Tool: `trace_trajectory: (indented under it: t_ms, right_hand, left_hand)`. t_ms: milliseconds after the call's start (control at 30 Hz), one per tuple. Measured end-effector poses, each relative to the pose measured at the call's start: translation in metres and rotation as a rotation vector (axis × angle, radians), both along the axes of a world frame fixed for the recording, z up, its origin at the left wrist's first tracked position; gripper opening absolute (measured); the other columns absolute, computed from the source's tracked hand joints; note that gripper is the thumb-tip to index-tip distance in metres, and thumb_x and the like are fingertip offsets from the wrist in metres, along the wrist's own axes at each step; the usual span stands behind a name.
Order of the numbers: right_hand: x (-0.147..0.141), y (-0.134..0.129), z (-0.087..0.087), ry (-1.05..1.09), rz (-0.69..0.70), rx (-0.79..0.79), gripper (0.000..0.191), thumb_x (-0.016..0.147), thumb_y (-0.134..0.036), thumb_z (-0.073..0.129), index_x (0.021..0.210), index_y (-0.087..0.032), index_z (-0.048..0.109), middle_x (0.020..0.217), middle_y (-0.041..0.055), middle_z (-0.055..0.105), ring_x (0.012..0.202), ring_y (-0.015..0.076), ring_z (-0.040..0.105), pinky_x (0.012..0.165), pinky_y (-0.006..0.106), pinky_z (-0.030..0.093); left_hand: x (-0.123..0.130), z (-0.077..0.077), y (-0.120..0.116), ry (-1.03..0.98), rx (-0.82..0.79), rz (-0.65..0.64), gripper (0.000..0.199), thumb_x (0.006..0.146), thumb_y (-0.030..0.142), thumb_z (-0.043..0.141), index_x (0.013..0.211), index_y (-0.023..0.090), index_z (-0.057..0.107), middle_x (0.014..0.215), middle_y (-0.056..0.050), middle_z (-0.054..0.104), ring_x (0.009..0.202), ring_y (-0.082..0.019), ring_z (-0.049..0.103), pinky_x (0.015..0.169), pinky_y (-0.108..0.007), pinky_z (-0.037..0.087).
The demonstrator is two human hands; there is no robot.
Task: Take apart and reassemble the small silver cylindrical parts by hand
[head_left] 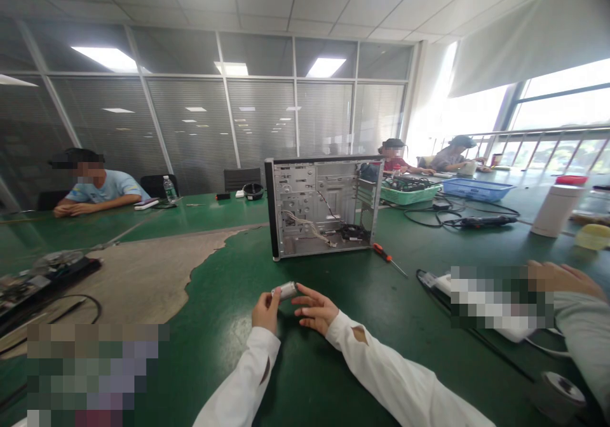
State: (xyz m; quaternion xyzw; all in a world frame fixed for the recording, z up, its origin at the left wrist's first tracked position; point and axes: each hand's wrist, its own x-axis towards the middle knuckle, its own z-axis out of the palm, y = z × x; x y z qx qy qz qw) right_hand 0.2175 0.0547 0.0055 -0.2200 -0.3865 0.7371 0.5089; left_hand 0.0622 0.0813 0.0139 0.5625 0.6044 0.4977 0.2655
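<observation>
My left hand (265, 311) pinches a small silver metal cylinder (287, 291) above the green tabletop. The fingers of my right hand (314, 308) are spread apart, and its index fingertip meets or nearly meets the cylinder's dark right end; I cannot tell whether it presses. Beyond both hands an open computer case (324, 208) stands upright with its bare metal inside facing me. Loose cables (305, 225) hang in it. A screwdriver (389, 260) with a red and black handle lies by the case's right corner.
On the right are a power strip (495, 306), a co-worker's hand (567, 279), a white bottle (558, 208), a corded black tool (486, 222), and green (412, 194) and blue baskets (476, 189). Electronic parts (47, 281) lie left, near a torn patch (143, 268) in the table covering.
</observation>
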Motion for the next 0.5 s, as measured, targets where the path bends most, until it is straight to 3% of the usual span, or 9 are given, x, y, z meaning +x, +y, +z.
trace_trajectory:
  t_ms: [333, 500]
  right_hand:
    - [-0.010, 0.002, -0.010, -0.278, -0.099, 0.270, 0.097, 0.054, -0.018, 0.068, 0.125, -0.036, 0.005, 0.090, 0.0021, 0.052, 0.063, 0.0113, 0.056, 0.052, 0.028, 0.047]
    - [-0.013, -0.001, -0.009, -0.404, -0.162, 0.350, 0.097, 0.056, -0.020, 0.067, 0.125, -0.037, 0.000, 0.086, 0.0004, 0.052, 0.055, 0.0085, 0.053, 0.050, 0.027, 0.047]
  left_hand:
    - [0.006, 0.004, -0.005, -0.015, 0.002, -0.144, 0.044, 0.062, 0.058, 0.042, 0.051, 0.016, 0.050, 0.046, 0.002, 0.052, 0.050, -0.013, 0.048, 0.052, -0.023, 0.035]
    - [0.007, 0.008, -0.010, 0.006, 0.040, -0.261, 0.039, 0.065, 0.052, 0.045, 0.058, 0.015, 0.054, 0.051, 0.001, 0.053, 0.052, -0.012, 0.048, 0.052, -0.022, 0.036]
